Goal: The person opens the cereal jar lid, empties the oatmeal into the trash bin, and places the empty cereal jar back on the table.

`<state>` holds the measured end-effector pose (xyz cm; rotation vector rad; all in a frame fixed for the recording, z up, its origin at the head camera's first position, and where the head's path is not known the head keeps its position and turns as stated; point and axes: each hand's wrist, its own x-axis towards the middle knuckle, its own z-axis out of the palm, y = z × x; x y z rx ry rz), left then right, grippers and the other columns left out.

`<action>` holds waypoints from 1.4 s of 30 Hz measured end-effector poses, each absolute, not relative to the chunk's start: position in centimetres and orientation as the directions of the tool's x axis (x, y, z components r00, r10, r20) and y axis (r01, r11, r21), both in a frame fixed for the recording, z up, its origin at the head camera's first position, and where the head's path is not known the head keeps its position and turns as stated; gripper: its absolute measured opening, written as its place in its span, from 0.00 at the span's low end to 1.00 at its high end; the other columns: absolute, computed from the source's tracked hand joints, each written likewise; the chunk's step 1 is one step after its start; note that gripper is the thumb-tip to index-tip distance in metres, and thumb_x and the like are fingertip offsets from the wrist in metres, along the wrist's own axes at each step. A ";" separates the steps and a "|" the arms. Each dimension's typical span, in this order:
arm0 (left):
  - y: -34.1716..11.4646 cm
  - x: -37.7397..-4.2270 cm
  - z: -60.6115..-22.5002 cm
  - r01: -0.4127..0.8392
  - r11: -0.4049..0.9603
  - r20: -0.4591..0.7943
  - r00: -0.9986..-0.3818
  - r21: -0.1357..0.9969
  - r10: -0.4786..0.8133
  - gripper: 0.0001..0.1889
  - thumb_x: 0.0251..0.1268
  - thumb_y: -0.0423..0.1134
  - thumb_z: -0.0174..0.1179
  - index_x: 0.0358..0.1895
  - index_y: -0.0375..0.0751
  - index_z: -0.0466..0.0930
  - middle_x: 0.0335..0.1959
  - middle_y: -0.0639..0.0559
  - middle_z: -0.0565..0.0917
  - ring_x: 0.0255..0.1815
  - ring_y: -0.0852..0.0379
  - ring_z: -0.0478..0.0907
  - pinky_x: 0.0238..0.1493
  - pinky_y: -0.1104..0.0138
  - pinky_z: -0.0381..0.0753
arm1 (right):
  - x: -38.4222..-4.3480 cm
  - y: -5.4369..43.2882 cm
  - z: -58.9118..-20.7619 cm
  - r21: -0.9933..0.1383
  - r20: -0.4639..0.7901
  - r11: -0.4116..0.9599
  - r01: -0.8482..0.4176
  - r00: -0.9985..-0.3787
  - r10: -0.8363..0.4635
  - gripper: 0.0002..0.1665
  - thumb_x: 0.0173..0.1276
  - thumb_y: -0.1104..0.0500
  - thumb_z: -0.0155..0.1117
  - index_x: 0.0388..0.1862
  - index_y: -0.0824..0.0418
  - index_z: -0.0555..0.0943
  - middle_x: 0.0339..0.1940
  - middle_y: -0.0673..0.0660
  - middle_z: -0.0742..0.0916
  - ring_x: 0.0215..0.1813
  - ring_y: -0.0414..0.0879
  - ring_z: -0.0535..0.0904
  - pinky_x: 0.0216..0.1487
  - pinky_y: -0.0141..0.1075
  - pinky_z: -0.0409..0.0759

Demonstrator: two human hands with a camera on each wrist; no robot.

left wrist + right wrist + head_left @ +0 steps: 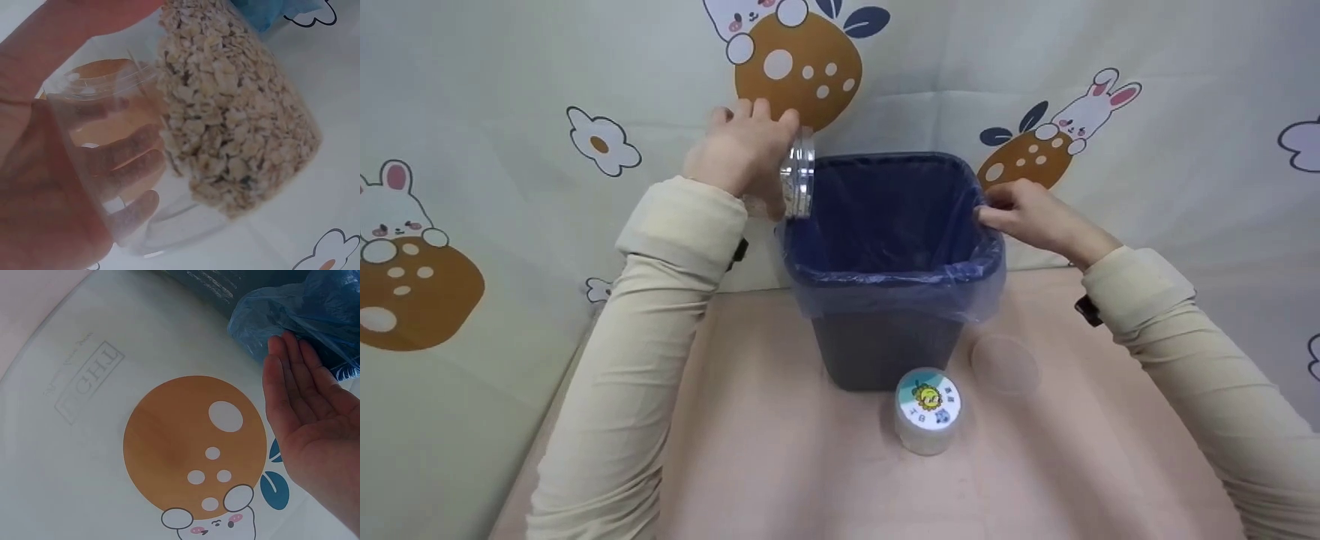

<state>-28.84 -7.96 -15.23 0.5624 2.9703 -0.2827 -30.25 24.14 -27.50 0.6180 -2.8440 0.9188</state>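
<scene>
My left hand point(742, 154) grips a clear plastic jar point(802, 176), tipped on its side at the bin's left rim. Fingers show through its wall in the left wrist view. Rolled oats point(230, 112) are heaped along one side of the jar. The dark trash bin point(877, 345) stands upright, lined with a blue plastic bag point(885, 292) folded over its rim. At the right rim, my right hand point(1027, 217) touches the bag; its fingers look nearly straight in the right wrist view, with the palm bare.
In front of the bin stands a small round container point(928, 412) with a sunflower label on top. A clear round lid point(1005, 365) lies beside it on the pink table cover point(780, 465). Behind the bin hangs a printed cloth point(930, 112) with rabbits.
</scene>
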 end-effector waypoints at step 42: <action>-7.0 -29.2 -15.0 0.350 0.910 -0.164 -0.933 -0.221 0.320 0.49 0.40 0.40 0.77 0.66 0.32 0.56 0.60 0.27 0.60 0.63 0.31 0.53 0.60 0.42 0.53 | -30.8 24.1 -27.7 -0.541 0.223 0.738 -0.404 -0.914 -0.338 0.11 0.67 0.59 0.54 0.28 0.64 0.78 0.22 0.52 0.77 0.25 0.46 0.69 0.27 0.35 0.64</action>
